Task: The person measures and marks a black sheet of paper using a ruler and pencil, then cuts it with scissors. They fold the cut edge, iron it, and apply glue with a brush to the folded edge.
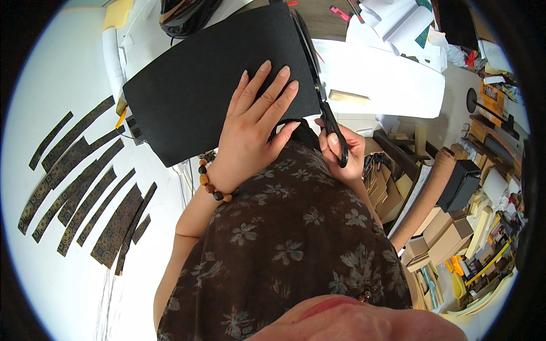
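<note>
Sheet of matte black board [182,96] lies flat across the upper middle of the view; it looks light and fairly stiff, with little slip, likely to crease if bent hard, so a flat palm or an edge pinch should suit it. Black-handled scissors [336,139] run along its right edge, probably rigid and heavier, best held by the loops; whether the blades bite is unclear. Left hand [256,122] spreads its fingers flat on the board, grasping nothing. Right hand [348,149] curls its fingers around the scissor loops.
</note>
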Demonstrator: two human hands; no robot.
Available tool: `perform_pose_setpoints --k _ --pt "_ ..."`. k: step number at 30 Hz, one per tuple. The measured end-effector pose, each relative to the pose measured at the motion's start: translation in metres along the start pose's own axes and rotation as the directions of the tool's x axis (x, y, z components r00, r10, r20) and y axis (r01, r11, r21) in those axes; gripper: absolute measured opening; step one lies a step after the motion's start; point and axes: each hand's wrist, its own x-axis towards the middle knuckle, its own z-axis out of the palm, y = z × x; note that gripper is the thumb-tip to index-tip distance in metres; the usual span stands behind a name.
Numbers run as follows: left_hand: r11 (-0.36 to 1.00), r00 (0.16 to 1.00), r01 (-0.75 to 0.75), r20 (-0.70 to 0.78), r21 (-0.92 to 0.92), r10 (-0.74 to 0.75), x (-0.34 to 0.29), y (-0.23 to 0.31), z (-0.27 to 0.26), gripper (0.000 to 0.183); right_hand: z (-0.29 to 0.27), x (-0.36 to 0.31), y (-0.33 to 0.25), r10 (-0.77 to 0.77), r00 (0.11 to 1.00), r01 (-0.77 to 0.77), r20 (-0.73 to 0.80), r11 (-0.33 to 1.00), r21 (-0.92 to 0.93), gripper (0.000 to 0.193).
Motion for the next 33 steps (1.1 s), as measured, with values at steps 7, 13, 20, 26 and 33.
perform_pose_setpoints --k 7,13,20,26,33 --pt "1.000 1.000 0.003 -0.014 -0.026 -0.004 0.000 0.000 0.000 0.063 -0.023 -0.019 -0.002 -0.056 0.991 0.064 -0.124 0.996 0.062 0.048" --pt "0.999 1.000 0.020 -0.007 -0.025 -0.021 0.000 0.002 -0.001 0.063 -0.036 -0.031 -0.007 -0.134 0.984 0.126 -0.121 0.989 -0.074 0.053" --pt "1.000 1.000 0.016 -0.009 -0.026 -0.016 0.001 0.003 -0.002 0.063 -0.021 -0.011 -0.008 0.010 1.000 -0.010 0.009 0.999 -0.042 0.046" --pt "0.999 1.000 0.002 -0.024 -0.032 -0.003 0.001 0.001 -0.001 0.063 -0.010 -0.001 -0.009 -0.002 0.999 0.003 0.049 0.999 -0.037 0.042" --pt "0.999 1.000 0.015 -0.026 -0.042 -0.016 0.000 0.002 -0.001 0.062 -0.003 0.010 -0.002 -0.001 0.999 0.004 0.041 0.997 -0.078 0.039"
